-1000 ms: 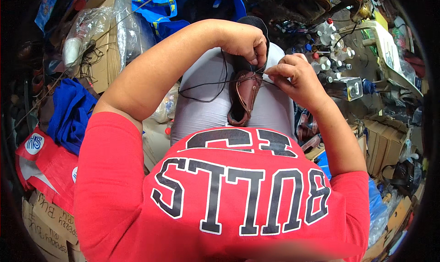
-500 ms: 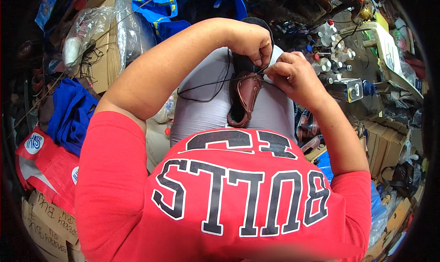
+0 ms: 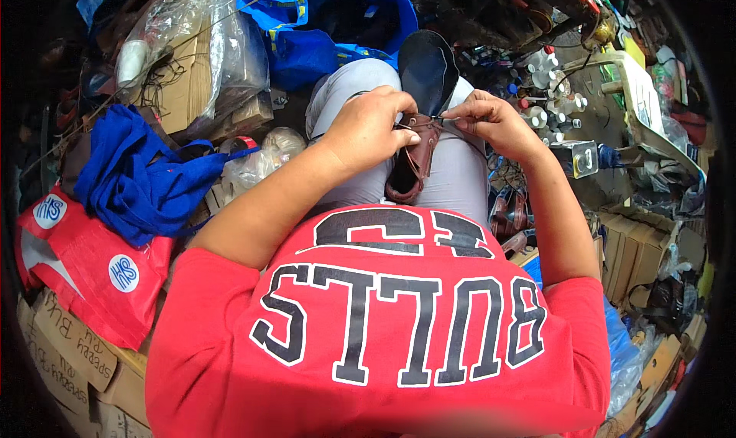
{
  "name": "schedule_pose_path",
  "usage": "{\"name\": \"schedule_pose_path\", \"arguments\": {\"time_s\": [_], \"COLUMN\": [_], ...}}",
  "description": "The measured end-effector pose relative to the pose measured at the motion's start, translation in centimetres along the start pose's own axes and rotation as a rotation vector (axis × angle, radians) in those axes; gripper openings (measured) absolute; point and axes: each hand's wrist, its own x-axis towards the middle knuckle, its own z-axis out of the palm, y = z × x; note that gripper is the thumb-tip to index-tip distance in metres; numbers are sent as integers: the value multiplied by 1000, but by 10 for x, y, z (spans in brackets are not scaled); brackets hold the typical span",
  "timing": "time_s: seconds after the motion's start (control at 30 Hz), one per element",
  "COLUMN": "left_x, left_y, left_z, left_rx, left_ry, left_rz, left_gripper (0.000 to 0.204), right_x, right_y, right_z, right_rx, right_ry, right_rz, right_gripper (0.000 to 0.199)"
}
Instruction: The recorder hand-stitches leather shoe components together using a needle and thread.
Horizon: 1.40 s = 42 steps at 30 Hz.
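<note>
A brown leather shoe [image 3: 420, 156] lies across my lap between the grey-trousered thighs, its opening toward me. Beyond it a loose black sole [image 3: 423, 71] stands up between my knees. At the shoe's left side my left hand [image 3: 372, 127] is closed, thumb and fingers holding the leather edge. My right hand [image 3: 491, 122] is pinched at the shoe's far right edge, on what looks like the end of a dark thread [image 3: 441, 116]. The right fingertips partly hide that end.
A blue bag [image 3: 307, 51] gapes beyond my left knee. Blue cloth [image 3: 138, 181] and a red bag [image 3: 100, 273] lie to the left. Several bottles [image 3: 548, 100] and a pale plastic chair [image 3: 636, 100] are at the right. Cardboard [image 3: 636, 246] is stacked lower right.
My left hand has come down and left from the far end of the shoe to its side. The long loop of dark thread over my left thigh has gone. The black sole shows more.
</note>
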Motion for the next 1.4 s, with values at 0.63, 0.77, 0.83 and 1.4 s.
{"name": "schedule_pose_path", "arguments": {"time_s": [0.63,0.77,0.83,1.4], "left_x": [-13,-12,-12,-22], "left_y": [-14,-15,-15,-16], "left_z": [33,33,33,19], "left_rx": [326,292,289,244], "left_ry": [399,429,420,371], "left_rz": [484,479,478,414], "left_gripper": [8,4,6,6], "right_x": [3,7,8,-10], "right_y": [12,-5,3,-16], "right_z": [13,-1,-3,25], "right_rx": [58,9,5,-395], "right_ry": [112,10,7,220], "right_rz": [-68,15,9,-157], "right_gripper": [36,36,32,20]}}
